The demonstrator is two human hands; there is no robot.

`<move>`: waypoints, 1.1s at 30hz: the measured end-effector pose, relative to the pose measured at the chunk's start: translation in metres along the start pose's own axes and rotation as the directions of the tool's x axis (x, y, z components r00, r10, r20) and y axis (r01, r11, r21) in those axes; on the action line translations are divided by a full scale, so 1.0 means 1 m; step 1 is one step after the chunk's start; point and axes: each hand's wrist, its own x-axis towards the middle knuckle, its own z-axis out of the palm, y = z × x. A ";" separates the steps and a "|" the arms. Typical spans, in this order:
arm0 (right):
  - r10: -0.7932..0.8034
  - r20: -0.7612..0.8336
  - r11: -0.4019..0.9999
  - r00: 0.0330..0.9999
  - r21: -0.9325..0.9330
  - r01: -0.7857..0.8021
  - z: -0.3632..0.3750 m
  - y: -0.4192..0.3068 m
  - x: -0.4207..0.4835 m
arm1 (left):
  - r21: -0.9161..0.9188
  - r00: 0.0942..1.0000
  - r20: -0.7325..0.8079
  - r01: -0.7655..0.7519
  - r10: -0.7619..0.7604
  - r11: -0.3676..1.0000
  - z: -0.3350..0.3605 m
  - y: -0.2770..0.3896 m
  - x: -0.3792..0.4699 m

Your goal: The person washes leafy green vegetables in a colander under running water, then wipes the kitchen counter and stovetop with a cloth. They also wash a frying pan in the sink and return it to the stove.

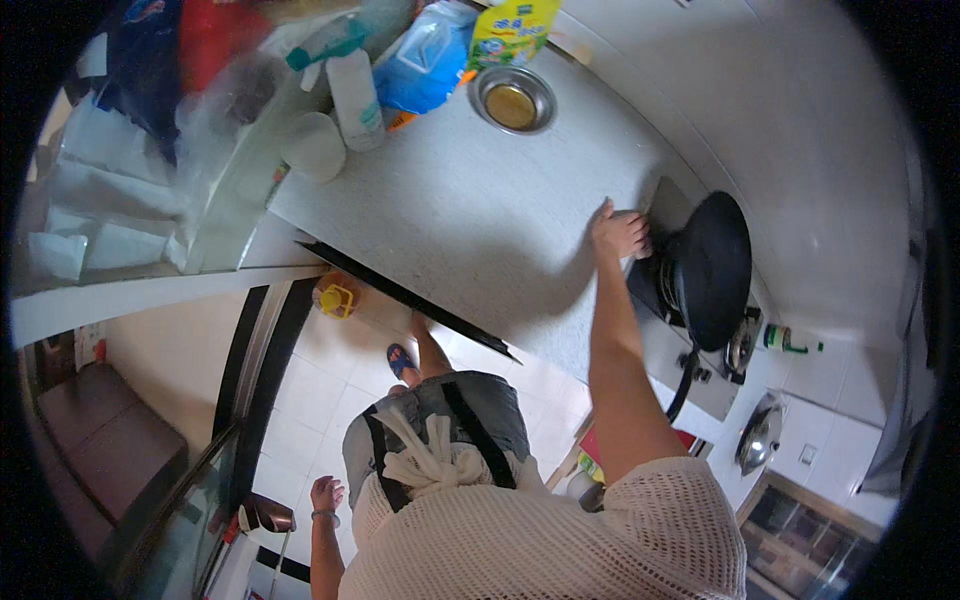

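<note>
My right hand (622,232) reaches over the grey countertop (465,217) to the stove's edge, beside a black wok (720,270). Its thumb points away from the bent fingers; whether they grip anything is hidden. The wok tilts on the gas stove (701,367), its dark handle towards me. Low on the left hangs my left hand (327,494), its fingers loosely bent and apart, holding nothing, with a band on the wrist. A metal bowl (513,100) with yellowish-brown contents stands at the counter's far side.
A blue plastic packet (427,64), a yellow-green pouch (512,31), a white bottle (355,101) and a translucent round container (315,147) stand at the counter's far left. An oil jug with a yellow cap (335,298) is on the tiled floor. A metal lid (759,435) lies right of the stove.
</note>
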 end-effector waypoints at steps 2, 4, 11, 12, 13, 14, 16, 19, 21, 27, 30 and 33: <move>-0.035 0.069 0.998 0.997 0.057 0.031 0.005 -0.019 0.030 | 0.025 1.000 -0.029 0.001 0.000 1.000 0.011 0.017 -0.004; -0.099 0.108 0.986 0.989 0.142 0.083 0.010 -0.030 0.061 | 0.036 0.999 -0.043 -0.012 0.013 0.999 0.018 0.036 -0.010; -0.730 -0.182 0.628 0.659 0.200 0.752 0.007 -0.090 0.040 | -0.014 0.998 -0.033 -0.062 0.062 0.998 0.023 0.070 -0.005; -0.738 -0.240 0.583 0.631 0.246 0.775 0.006 -0.086 0.019 | -0.031 0.997 -0.024 -0.074 0.074 0.997 0.022 0.070 0.002; -0.743 -0.299 0.529 0.599 0.286 0.799 0.005 -0.079 -0.006 | -0.051 0.996 -0.015 -0.086 0.085 0.995 0.021 0.068 0.011; -0.772 -0.222 0.516 0.595 0.327 0.792 -0.011 -0.075 -0.037 | -0.089 0.996 0.028 -0.079 0.082 0.993 0.016 0.064 0.018; -0.836 -0.063 0.490 0.545 0.361 0.793 -0.046 -0.064 -0.103 | -0.127 0.994 0.068 -0.076 0.085 0.989 0.013 0.053 0.032; -0.887 0.057 0.432 0.457 0.452 0.781 -0.083 -0.041 -0.186 | 0.011 1.000 0.024 -0.007 0.007 1.000 0.001 0.054 0.053; -0.933 0.092 0.343 0.347 0.512 0.787 -0.095 -0.027 -0.234 | 0.045 0.998 0.035 -0.049 0.048 0.998 -0.008 0.065 0.056; -0.819 -0.048 0.535 0.572 0.296 0.791 -0.066 0.003 -0.198 | 0.081 0.986 0.075 -0.152 0.146 0.985 -0.046 0.127 0.058; -0.457 -0.172 0.854 0.873 0.191 0.485 -0.054 -0.064 -0.203 | 0.092 0.974 0.106 -0.210 0.200 0.973 -0.076 0.136 0.068; -0.522 0.019 0.840 0.853 0.187 0.510 -0.075 -0.152 -0.250 | 0.101 0.967 0.142 -0.226 0.211 0.969 -0.107 0.136 0.078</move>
